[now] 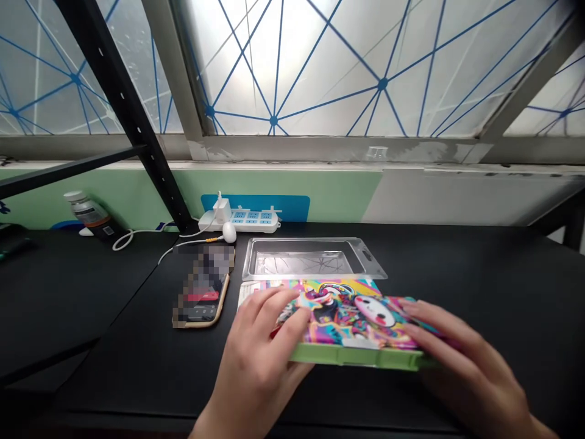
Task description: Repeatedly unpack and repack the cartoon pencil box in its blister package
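Two bare hands are filling the middle of my feed: the left hand is grasping a flat, green-edged card package printed with vivid cartoon artwork, its fingers spreading across the top, while the right hand is lying over the package's right end, and I cannot tell whether it is clenching. The package is tilting between them over a black tabletop, just in front of a clear plastic blister tray and beside a phone in a tan case. I am judging that a slip from this tilted hold could knock the light tray or the phone. Beyond them, a white power strip is sitting against the wall. The right thumb is hidden from me, and pixelation is masking the phone's face.
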Tool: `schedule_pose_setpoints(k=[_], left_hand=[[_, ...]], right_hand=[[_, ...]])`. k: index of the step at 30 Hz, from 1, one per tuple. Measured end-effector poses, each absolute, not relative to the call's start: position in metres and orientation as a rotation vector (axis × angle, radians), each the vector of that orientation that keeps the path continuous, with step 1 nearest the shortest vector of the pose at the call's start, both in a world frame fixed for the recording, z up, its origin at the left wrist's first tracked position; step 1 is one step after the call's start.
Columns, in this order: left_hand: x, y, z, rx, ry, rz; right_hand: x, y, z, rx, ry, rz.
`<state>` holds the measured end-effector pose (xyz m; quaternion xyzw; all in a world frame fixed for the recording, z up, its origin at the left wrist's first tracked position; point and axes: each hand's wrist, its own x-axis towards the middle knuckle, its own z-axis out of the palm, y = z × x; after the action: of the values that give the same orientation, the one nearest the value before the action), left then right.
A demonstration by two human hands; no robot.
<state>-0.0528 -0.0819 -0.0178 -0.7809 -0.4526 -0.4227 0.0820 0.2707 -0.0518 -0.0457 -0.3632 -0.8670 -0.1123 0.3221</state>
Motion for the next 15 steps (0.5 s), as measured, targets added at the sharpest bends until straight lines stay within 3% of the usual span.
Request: schedule_pose_setpoints(k=[5, 15], left_hand=[[-0.054, -0.093, -0.058, -2.405, -1.619, -1.32], [-0.059, -0.096, -0.049, -2.444, -2.113, -1.254]], right_hand=[[0.258, -0.065, -0.061, -0.839, -2.304, -0.26], [0.25, -0.055, -0.051, -1.304, -2.208, 0.345]])
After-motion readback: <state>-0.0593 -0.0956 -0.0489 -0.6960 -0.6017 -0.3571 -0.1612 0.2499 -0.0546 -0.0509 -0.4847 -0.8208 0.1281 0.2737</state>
